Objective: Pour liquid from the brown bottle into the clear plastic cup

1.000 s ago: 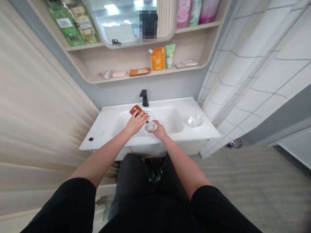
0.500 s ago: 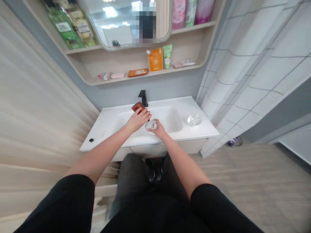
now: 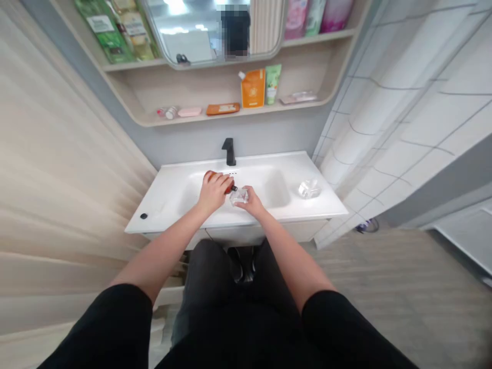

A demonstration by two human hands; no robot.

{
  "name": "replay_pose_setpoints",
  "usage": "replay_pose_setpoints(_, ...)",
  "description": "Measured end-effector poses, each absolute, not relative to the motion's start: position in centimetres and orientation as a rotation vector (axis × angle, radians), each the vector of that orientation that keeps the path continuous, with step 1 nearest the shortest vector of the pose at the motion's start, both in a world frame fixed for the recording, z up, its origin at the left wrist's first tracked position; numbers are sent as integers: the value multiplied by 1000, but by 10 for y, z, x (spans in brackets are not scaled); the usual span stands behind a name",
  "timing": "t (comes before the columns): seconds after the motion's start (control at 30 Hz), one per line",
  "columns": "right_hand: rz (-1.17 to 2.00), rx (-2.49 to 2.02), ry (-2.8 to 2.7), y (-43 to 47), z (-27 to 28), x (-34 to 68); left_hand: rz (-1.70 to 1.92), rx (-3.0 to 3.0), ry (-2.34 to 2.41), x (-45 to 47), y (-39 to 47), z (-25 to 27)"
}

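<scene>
My left hand [image 3: 212, 193] is wrapped round a reddish-brown bottle [image 3: 229, 186], which lies tilted on its side over the basin. Its dark neck points right, at the rim of a small clear faceted cup [image 3: 239, 197]. Whether any liquid passes between them is too small to tell. From the right, my right hand [image 3: 252, 203] grips the cup, fingers and thumb on either side. Both hands are above the white sink [image 3: 277, 187], just in front of the black faucet [image 3: 229, 152]. A small black cap [image 3: 143, 216] lies on the sink's left ledge.
On the right ledge stands a clear container [image 3: 309, 189]. Above the faucet, a shelf [image 3: 184, 119] carries an orange pouch [image 3: 253, 89], a green tube [image 3: 272, 84], a pink soap bar [image 3: 189, 111] and an orange packet [image 3: 223, 108]. A curtain [image 3: 77, 169] hangs at left.
The bottle has come down and away from the faucet to a more level tilt, and my left hand has shifted slightly left with it. My right hand still holds the cup in about the same place.
</scene>
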State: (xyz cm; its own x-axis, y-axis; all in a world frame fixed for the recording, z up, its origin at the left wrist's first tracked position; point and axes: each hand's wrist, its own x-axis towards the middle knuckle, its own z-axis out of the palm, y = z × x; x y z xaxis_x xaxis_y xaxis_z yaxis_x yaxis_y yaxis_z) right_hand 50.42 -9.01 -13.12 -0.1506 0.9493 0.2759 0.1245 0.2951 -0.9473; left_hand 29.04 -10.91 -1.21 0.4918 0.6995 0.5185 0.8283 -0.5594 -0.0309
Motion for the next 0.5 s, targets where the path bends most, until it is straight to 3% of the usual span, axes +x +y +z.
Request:
replay_pose_setpoints(0.3, 1079, -987, -1625, -93, -136, 506, -1613, -2072, -2020, 192, -83, -43)
replay_pose_setpoints(0.5, 1066, -1091, -1669, -93, -135, 509, -1309, -1537, -2541, 65, -57, -8)
